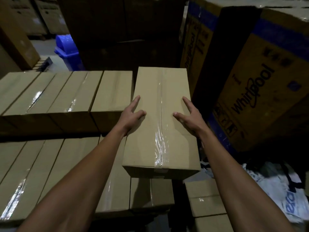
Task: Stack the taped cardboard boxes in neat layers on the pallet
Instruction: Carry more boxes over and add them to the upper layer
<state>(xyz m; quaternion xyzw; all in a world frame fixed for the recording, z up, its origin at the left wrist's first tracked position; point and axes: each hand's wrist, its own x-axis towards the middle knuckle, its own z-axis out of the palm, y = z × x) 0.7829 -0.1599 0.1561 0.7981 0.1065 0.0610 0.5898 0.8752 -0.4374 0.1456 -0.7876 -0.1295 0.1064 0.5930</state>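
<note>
A taped box (160,121) lies lengthwise away from the camera at the right end of the stack, its top face up and a strip of clear tape (160,131) running down the middle seam. It sits higher than the near layer (41,173) of boxes below and to the left, and its near end overhangs the lower boxes beneath it. Its left side is just beside the far row (63,92) of boxes, whose tops are about level with its own. Both hands are on the box top, one on each side of the tape. The left hand (132,113) lies at the left edge with fingers straight and spread, thumb angled in toward the seam; some of its fingers may reach over the edge, which cannot be told. The right hand (189,113) lies flat on the right half, fingers straight and spread, thumb pointing in toward the tape. Neither hand curls round anything. Bare forearms reach in from the bottom of the view. To the right stands a large tilted Whirlpool carton (260,84) with blue bands, near the box. More small boxes (205,201) sit low at the right, beside a crumpled white bag (280,190) on the floor. Behind the far row is a blue bin (66,51) and dark stacked cartons (120,30)
</note>
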